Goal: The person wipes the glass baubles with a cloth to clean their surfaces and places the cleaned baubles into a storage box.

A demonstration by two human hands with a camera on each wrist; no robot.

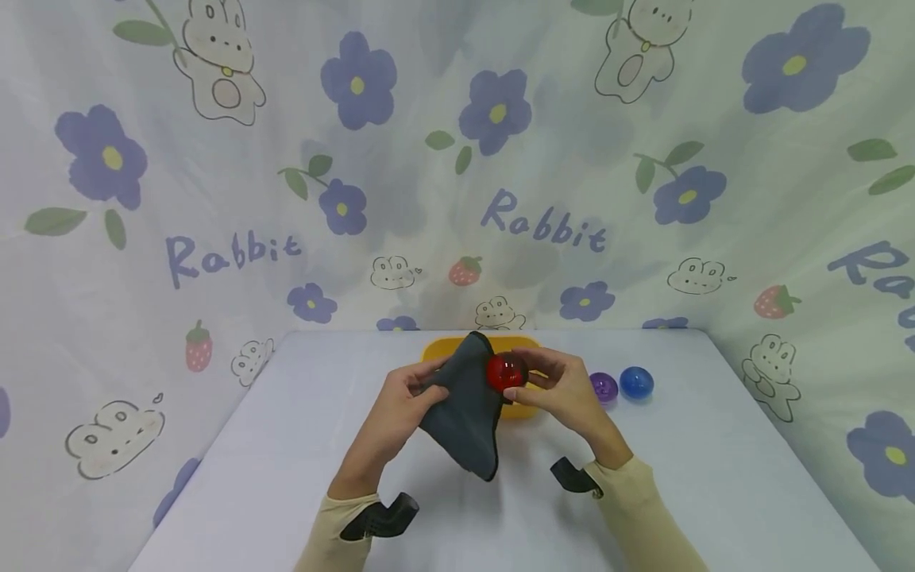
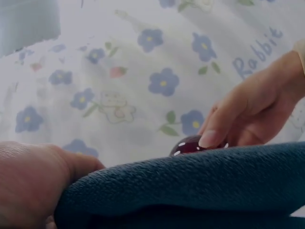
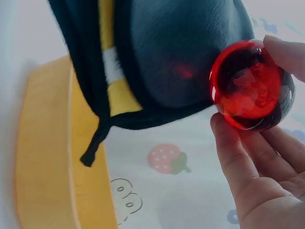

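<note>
In the head view my left hand (image 1: 407,401) grips a dark blue-grey cloth (image 1: 465,409) with black edging, thumb on its near face. The cloth hangs above the table in front of a yellow container. My right hand (image 1: 565,385) pinches a clear red ball (image 1: 506,372) between thumb and fingers, right beside the cloth's upper right edge. The right wrist view shows the red ball (image 3: 252,86) close against the cloth (image 3: 186,52); whether they touch I cannot tell. From the left wrist view, the cloth (image 2: 190,186) hides the ball's lower part.
Behind the cloth stands the yellow container (image 1: 436,347), its inside mostly hidden. To the right of it, a purple ball (image 1: 604,387) and a blue ball (image 1: 636,383) sit on the white table (image 1: 286,445). A printed curtain (image 1: 429,199) surrounds the table's back and sides.
</note>
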